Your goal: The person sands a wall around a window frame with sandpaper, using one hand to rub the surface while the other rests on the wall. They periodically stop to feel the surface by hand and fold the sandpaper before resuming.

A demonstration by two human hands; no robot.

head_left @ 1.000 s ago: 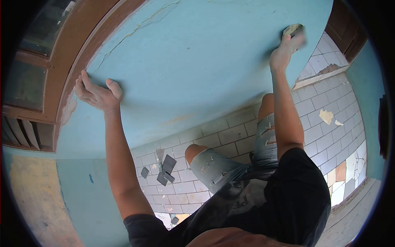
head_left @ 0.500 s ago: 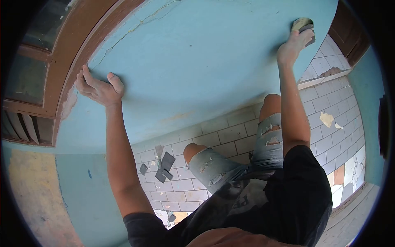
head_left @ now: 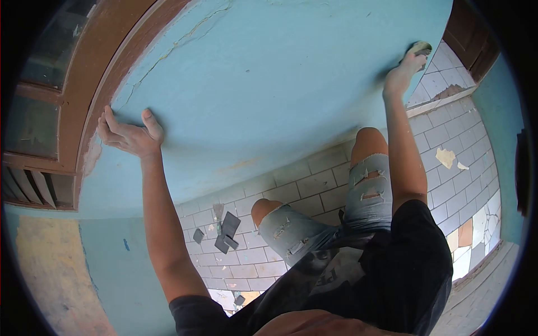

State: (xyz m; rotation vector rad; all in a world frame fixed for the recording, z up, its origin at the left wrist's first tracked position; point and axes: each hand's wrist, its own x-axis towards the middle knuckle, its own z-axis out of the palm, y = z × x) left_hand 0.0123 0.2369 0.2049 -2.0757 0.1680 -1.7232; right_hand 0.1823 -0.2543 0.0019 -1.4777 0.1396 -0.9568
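A light-blue wall (head_left: 241, 95) stands before me, with a crack running down its upper left. My right hand (head_left: 399, 77) is closed around a folded piece of sandpaper (head_left: 421, 48), yellowish-green on one face and dark on the other, at the wall's right edge. The fingers partly hide it. At the far left, my left hand (head_left: 132, 135) rests on the wall beside the brown window frame (head_left: 84, 106), its fingers and thumb apart and nothing in it. Both hands look dusty.
Dark grey sheet pieces (head_left: 228, 228) and a brush-like tool (head_left: 218, 210) lie on the tiled floor (head_left: 314, 182) near my bent knees. Pale flakes (head_left: 446, 157) lie on the tiles at right. A brown door (head_left: 471, 36) stands at upper right.
My right hand has moved down and slightly right along the wall with the sandpaper. My left hand keeps its place by the window frame while the view shifts slightly.
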